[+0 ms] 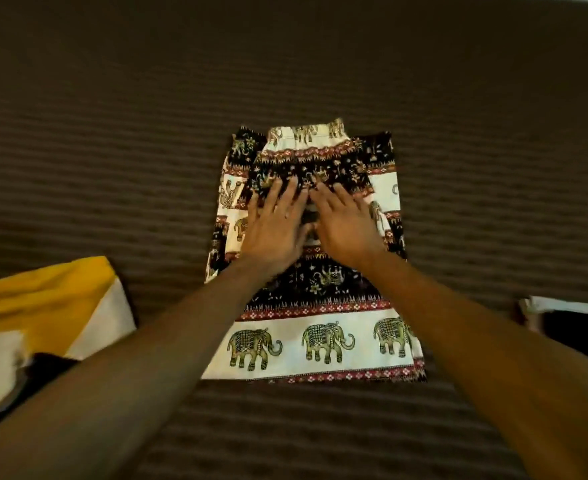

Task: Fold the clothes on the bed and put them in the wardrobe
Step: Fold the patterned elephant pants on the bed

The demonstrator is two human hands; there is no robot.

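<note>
An elephant-print garment (323, 306) in black, cream and red lies folded flat in the middle of the brown striped bed (112, 150). My left hand (275, 223) and my right hand (344, 223) lie side by side on its upper half, palms down, fingers straight and spread, pressing the cloth. A folded upper layer with a cream band shows just beyond my fingertips. My forearms cover part of the garment's middle.
A yellow and white piece of clothing (43, 313) lies at the left edge of the bed, with something dark under it. At the right edge sits a white and dark item (569, 317). Open bedspread stretches beyond the garment.
</note>
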